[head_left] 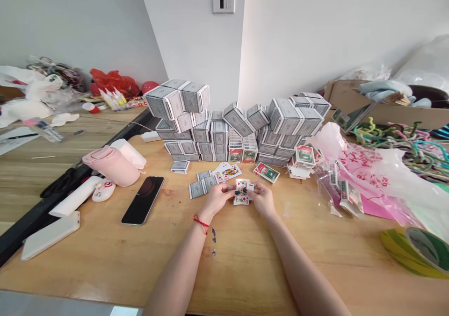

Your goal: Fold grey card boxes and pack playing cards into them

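Between my two hands are playing cards [242,198], face up, a red-suited court card in front and an ace peeking out at the right. My left hand [219,197], with a red string bracelet at the wrist, pinches their left edge. On the right edge, my right hand [262,198] closes its thumb and fingers. Just beyond lie loose face-up cards [229,171] and folded grey-backed cards [199,188]. A red and green card box [266,172] rests past my right hand. Behind stand stacked blocks folded from grey-backed cards [213,138].
On the left are a black phone [143,200], a pink cup [114,164], a white power bank [51,235] and a white roll [75,196]. To the right lie plastic wrap with card boxes [351,197], a pink-printed bag [365,161] and yellow-green tape [403,253]. A wall rises behind.
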`<action>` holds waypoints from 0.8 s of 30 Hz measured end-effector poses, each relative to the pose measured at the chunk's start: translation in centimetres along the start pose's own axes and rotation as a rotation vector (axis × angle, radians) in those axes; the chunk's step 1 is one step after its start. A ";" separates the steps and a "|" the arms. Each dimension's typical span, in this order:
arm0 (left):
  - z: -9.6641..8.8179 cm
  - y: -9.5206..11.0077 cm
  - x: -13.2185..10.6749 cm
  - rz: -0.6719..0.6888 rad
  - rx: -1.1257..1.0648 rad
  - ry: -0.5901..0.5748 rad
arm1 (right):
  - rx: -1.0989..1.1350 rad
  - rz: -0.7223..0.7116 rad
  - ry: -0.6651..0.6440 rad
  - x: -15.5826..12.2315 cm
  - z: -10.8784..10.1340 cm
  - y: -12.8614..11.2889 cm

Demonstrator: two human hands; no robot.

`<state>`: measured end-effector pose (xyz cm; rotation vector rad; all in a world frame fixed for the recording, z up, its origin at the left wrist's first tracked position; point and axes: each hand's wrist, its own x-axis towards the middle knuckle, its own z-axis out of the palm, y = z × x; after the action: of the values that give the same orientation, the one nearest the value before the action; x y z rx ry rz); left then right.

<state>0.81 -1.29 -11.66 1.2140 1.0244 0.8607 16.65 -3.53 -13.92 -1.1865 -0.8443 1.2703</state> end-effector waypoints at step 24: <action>2.3 -0.7 -0.7 0.214 0.585 0.366 | 0.004 0.070 0.011 -0.4 0.9 0.4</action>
<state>2.72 -2.84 -12.17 1.7190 1.5298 1.0093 15.62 -3.81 -14.06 -1.2281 -0.7981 1.3205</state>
